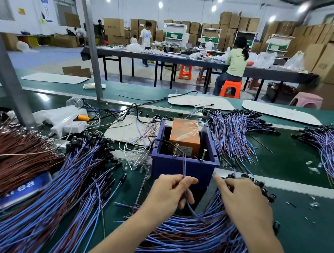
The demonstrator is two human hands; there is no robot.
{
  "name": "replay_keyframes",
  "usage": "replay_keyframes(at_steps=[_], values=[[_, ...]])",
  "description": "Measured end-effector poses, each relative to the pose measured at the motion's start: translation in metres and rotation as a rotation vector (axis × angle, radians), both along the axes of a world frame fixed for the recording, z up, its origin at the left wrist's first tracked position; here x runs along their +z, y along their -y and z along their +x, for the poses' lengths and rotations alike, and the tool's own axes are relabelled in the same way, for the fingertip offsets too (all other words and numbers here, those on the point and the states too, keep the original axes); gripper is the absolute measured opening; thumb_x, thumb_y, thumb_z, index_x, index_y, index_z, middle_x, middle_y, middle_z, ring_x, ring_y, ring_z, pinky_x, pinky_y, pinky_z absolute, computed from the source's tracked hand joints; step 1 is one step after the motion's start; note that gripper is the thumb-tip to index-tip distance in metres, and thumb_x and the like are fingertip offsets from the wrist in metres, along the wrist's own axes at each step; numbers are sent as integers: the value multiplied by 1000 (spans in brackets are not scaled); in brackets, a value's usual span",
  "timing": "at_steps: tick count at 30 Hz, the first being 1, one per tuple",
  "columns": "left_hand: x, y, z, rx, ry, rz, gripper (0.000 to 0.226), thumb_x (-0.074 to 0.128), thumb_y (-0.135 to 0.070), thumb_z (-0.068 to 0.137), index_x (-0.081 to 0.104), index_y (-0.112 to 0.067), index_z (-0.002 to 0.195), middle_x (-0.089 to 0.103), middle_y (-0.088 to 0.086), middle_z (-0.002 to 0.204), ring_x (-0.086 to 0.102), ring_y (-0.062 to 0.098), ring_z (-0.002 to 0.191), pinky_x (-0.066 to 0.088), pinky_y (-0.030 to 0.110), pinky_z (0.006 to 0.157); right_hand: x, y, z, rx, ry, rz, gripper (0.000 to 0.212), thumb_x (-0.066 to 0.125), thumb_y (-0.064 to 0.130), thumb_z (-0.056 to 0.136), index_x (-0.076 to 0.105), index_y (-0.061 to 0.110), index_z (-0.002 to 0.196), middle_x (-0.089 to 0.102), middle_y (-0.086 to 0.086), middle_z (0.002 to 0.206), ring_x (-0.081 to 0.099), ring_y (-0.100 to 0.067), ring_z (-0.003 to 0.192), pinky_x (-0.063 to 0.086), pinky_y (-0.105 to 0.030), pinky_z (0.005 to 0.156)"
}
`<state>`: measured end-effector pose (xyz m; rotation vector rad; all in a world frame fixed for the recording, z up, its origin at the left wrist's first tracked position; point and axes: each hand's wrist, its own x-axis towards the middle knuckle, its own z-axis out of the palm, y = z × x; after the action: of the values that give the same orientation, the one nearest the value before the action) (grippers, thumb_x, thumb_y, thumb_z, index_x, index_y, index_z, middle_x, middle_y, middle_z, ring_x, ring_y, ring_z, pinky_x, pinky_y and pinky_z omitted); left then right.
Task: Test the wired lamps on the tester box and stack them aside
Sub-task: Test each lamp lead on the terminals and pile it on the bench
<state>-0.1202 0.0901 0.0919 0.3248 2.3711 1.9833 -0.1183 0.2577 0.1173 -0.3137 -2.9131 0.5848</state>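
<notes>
Wired lamps (192, 239) lie heaped under both hands. Left hand (168, 193) pinches one wire pair (184, 166) before the tester box (200, 169). Whether the right hand (244, 199) has a grip on anything cannot be told.

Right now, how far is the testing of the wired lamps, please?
Done, probably: the fanned stack at the left. In hand: the left hand pinches one wire pair, its ends raised toward the two screws of the tester box; the right hand lies on the heap below, its grip unclear. Left: that heap, likely; I cannot tell whether the far bundles are tested.
</notes>
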Motion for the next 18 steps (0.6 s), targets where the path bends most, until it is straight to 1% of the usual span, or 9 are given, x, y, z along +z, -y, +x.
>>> replay_keyframes(at_steps=[2,3,5,6,8,9,13,16,18], values=[[0,-3,-2,-39,10,-17,23,45,-25,100,69,-26,96,65,-5,58,45,5,44,36,15,47,3,9,2,59,-62,-53,43,38,63,92,72,36,92,62,3,92,60,-17,80,42,-27,60],[1,-5,-2,-63,19,-23,25,46,-27,100,69,-29,91,64,-5,58,45,5,44,36,16,47,4,13,3,112,-119,-141,37,45,58,92,73,34,95,64,6,92,61,-12,83,45,-26,63],[2,-9,-2,-110,46,-30,32,45,-29,100,69,-29,78,62,-4,56,45,6,44,35,18,46,2,24,2,230,-211,-465,20,60,40,91,75,28,96,69,13,82,64,0,77,45,-9,64],[2,-10,-3,-128,66,-24,34,45,-30,100,67,-23,75,61,-4,56,45,6,44,35,19,46,2,30,2,265,-209,-637,12,65,30,90,76,25,94,70,11,73,65,-1,69,46,-8,60],[2,-11,-4,-140,98,-7,37,44,-27,100,63,-16,70,59,1,57,45,7,45,35,20,47,-2,40,2,267,-167,-933,10,67,17,88,75,21,84,70,-3,64,61,-15,50,49,-22,48],[2,-10,-4,-127,102,10,37,45,-25,100,63,-15,70,58,3,58,45,7,45,34,20,48,-5,44,2,245,-155,-1035,13,67,14,88,75,20,79,71,-7,66,59,-20,50,49,-28,46],[0,-9,-2,8,73,157,21,58,-17,94,73,-16,79,67,-3,63,53,5,51,44,17,53,-13,49,-4,169,-192,-1149,14,71,10,84,74,18,73,73,-2,69,69,-17,65,57,-30,58],[-3,-11,0,113,79,202,15,62,-16,91,75,-14,85,72,1,71,61,7,57,49,19,58,-14,52,-8,112,-189,-1227,14,74,8,81,73,16,69,70,-1,60,65,-9,55,52,-22,51],[-3,-12,-3,165,125,222,18,60,-16,92,75,-15,82,73,0,71,61,6,55,50,18,58,-17,52,-12,39,-176,-1294,14,74,9,81,72,15,68,71,-4,63,66,-15,59,55,-29,57]])
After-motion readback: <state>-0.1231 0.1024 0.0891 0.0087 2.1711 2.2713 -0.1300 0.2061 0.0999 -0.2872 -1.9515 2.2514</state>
